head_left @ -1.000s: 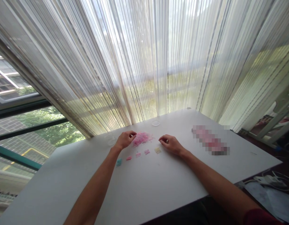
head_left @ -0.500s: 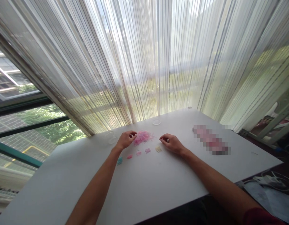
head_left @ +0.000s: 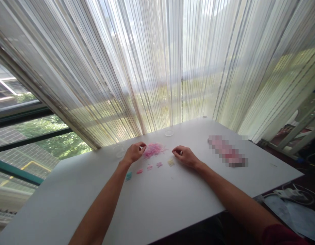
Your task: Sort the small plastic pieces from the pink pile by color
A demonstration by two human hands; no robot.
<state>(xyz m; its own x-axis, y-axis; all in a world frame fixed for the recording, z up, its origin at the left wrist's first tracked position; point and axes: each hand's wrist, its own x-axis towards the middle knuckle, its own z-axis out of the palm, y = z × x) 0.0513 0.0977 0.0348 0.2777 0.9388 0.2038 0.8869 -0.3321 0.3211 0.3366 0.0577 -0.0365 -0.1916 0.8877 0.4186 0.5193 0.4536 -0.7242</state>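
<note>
The left hand (head_left: 134, 153) curls its fingers together at 9 o'clock of a loose heap of fine pink elastic strands (head_left: 153, 150), and the right hand (head_left: 185, 157) draws its fingertips together near 3 o'clock; whether either holds a strand I cannot tell. A careless wrist could drag strands into the row of small teal, pink and pale yellow clusters (head_left: 149, 167) at 6 o'clock, mixing colours. A clear round plastic dish (head_left: 118, 150) stands close by the left hand at 10 o'clock, another clear round dish (head_left: 169, 133) lies at 12 o'clock, and a blurred pink strip (head_left: 227, 151) lies well off at 3 o'clock
</note>
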